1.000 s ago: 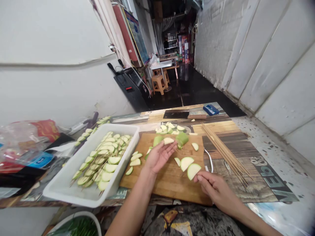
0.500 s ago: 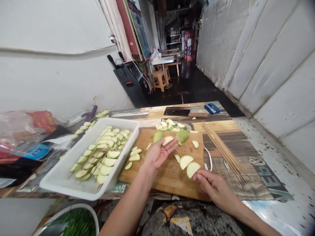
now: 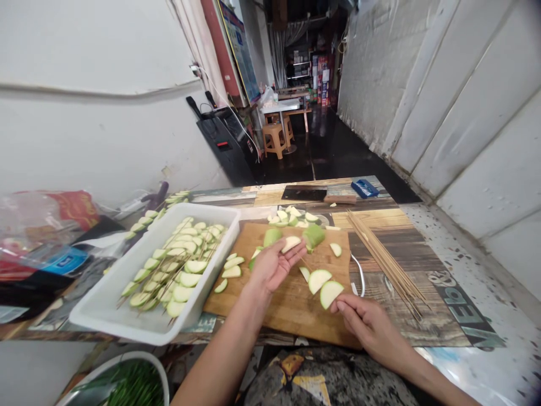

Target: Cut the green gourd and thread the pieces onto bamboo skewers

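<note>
My left hand (image 3: 274, 264) is turned palm up over the cutting board (image 3: 291, 324), with a pale, green-skinned vegetable slice (image 3: 291, 243) held at its thumb and fingers. In my right hand (image 3: 367, 320), thumb and fingers pinch the near end of a thin skewer, mostly hidden by the slices on it. Threaded there are half-round slices (image 3: 331, 294) with pale flesh and green rims. The skewer's far end points toward my left hand. Behind my left fingers lie green vegetable chunks (image 3: 313, 237). More loose slices (image 3: 232, 272) rest on the board's left side.
A white plastic tub (image 3: 163, 335) at left holds many filled skewers. Bare bamboo skewers (image 3: 386, 262) lie right of the board. Beyond it are a heap of cut pieces (image 3: 291, 215), a cleaver (image 3: 304, 193) and a blue box (image 3: 364, 188). A bowl of greens (image 3: 137, 383) stands below left.
The camera view has shifted slightly. Both hands stay in nearly the same place, still holding the slice and the skewer; the left hand has tilted only slightly.
</note>
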A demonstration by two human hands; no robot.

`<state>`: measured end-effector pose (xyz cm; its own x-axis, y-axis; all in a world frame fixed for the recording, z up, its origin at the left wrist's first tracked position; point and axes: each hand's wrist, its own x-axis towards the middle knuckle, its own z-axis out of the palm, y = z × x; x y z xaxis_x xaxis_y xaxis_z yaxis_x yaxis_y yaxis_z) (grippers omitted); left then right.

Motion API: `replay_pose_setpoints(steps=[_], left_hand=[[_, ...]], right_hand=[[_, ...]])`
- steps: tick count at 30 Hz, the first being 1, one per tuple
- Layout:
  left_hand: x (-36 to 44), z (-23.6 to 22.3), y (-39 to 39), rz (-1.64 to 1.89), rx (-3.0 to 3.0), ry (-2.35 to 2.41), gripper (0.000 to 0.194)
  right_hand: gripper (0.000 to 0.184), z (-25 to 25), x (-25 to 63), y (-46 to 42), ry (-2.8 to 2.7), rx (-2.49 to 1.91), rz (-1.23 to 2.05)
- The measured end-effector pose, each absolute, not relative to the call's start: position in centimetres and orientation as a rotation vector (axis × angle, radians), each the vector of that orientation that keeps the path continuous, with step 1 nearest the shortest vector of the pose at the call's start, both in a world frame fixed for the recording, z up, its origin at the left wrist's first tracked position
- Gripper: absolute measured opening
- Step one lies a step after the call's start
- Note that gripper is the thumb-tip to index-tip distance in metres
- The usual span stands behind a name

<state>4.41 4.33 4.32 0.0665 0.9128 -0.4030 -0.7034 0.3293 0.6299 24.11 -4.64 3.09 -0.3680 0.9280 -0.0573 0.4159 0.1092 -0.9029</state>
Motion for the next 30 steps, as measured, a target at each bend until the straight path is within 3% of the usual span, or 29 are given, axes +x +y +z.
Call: replay_pose_setpoints(steps=[30], left_hand=[[6.2,4.8,3.7,1.395,0.400,0.895,0.010]], right_hand=[[0.029,3.3,24.0,-4.8,-1.883,-1.286,1.125]])
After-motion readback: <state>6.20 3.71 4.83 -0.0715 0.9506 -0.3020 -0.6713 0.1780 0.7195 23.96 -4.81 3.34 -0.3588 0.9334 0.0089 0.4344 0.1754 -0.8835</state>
